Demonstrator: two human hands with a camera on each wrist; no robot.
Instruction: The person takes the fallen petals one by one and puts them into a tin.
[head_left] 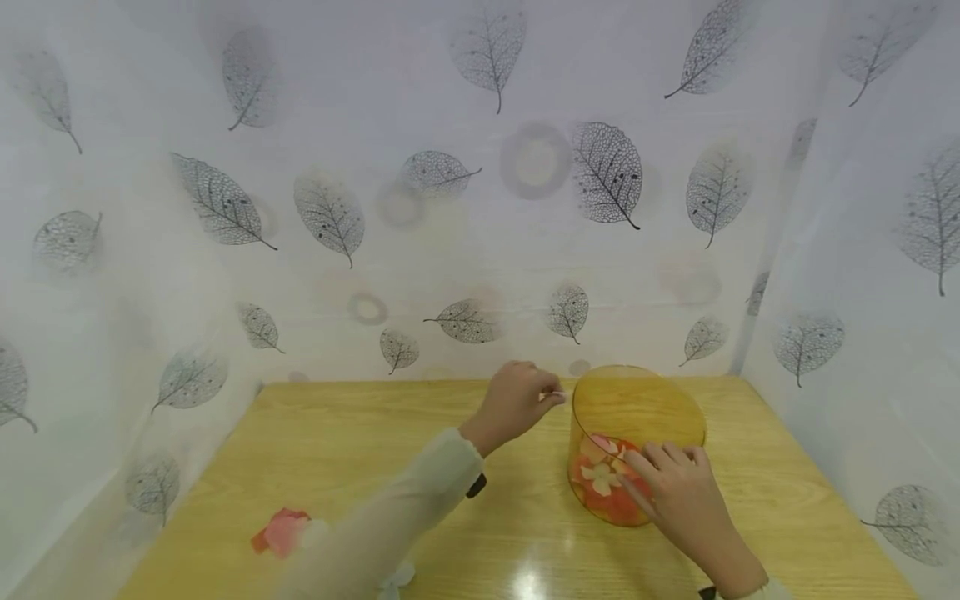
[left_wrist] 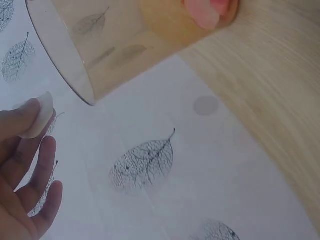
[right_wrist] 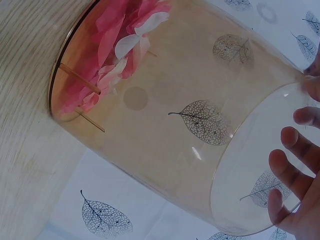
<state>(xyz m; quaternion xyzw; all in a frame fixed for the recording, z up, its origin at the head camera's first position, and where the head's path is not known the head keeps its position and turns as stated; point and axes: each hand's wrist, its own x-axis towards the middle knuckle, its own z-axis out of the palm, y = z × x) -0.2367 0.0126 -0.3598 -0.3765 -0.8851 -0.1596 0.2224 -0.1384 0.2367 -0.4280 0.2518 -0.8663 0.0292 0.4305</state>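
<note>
Beside the rim of a see-through amber cylinder container (head_left: 637,400), my left hand (head_left: 517,400) pinches a thin white petal (left_wrist: 44,117) between thumb and fingers. The petal is outside the container, just left of its mouth. My right hand (head_left: 678,496) holds the container's near right rim, fingers bent over the edge and thumb along the outer wall; its contact is partly hidden. Pink, red and cream petals (right_wrist: 112,50) lie at the bottom of the container, which stands upright on the table. Fingers of the right hand (right_wrist: 297,165) show in front of the mouth in the right wrist view.
On the wooden table (head_left: 337,450), a small pile of pink and red petals (head_left: 285,533) lies at the front left, partly behind the left sleeve. A pale petal (head_left: 397,579) lies at the front edge. White leaf-printed sheets (head_left: 480,250) stand around the back and sides.
</note>
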